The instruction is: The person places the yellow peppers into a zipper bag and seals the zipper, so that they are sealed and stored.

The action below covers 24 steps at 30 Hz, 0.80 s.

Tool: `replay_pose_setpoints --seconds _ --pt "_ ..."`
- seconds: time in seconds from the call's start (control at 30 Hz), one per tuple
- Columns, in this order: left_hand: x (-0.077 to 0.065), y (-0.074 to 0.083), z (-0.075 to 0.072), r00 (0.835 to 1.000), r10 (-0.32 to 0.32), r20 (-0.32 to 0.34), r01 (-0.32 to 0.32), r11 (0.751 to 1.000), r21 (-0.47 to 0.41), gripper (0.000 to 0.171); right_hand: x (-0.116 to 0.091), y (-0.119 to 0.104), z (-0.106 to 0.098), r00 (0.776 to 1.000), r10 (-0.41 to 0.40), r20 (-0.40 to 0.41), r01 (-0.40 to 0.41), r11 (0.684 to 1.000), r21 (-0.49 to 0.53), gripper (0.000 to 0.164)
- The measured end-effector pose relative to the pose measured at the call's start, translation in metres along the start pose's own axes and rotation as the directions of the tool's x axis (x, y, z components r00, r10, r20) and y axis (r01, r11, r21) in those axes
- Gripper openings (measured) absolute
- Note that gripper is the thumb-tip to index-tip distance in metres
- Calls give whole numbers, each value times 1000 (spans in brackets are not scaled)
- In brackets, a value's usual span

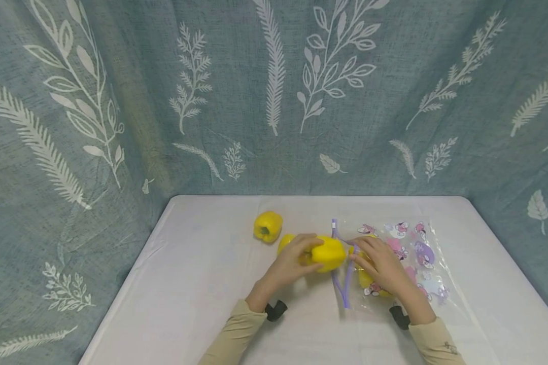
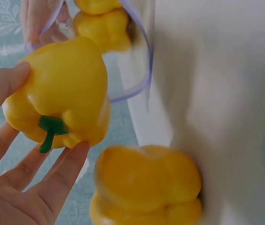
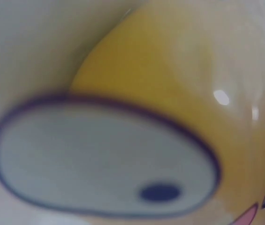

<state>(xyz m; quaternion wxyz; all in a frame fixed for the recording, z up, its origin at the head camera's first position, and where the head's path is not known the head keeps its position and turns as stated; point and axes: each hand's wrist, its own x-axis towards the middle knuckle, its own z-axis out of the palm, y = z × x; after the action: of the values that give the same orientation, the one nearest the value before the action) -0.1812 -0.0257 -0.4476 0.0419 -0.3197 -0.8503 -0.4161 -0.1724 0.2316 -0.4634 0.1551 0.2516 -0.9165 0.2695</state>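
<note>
A yellow bell pepper (image 2: pixel 62 89) with a green stem is gripped by my left hand (image 1: pixel 292 259), thumb on one side and fingers on the other. Its blunt end points at the mouth of a clear zip bag (image 1: pixel 420 299) with purple edging and cartoon prints. My right hand (image 1: pixel 385 263) holds that bag by the edge of its parted mouth. Inside the bag lie yellow peppers (image 2: pixel 106 30), partly covered by the right hand in the head view. The right wrist view is filled by printed plastic with a yellow pepper (image 3: pixel 137 61) behind it.
Another yellow pepper (image 1: pixel 268 226) sits on the white table (image 1: pixel 187 284), towards the back. A further yellow pepper (image 1: pixel 285 242) is partly hidden behind my left hand. A blue-green leaf-patterned curtain (image 1: pixel 255 157) stands behind the table and at both sides.
</note>
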Motion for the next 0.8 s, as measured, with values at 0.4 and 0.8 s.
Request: replay_pose_setpoints --seconds 0.4,0.8 --pt "-1 -2 18 993 -31 114 46 990 -133 47 2 0 0 1000 14 11 -14 1000 17 31" --pt "-4 -2 36 994 -24 109 39 990 -133 48 2 -1 2 1000 -11 5 11 1000 4 31"
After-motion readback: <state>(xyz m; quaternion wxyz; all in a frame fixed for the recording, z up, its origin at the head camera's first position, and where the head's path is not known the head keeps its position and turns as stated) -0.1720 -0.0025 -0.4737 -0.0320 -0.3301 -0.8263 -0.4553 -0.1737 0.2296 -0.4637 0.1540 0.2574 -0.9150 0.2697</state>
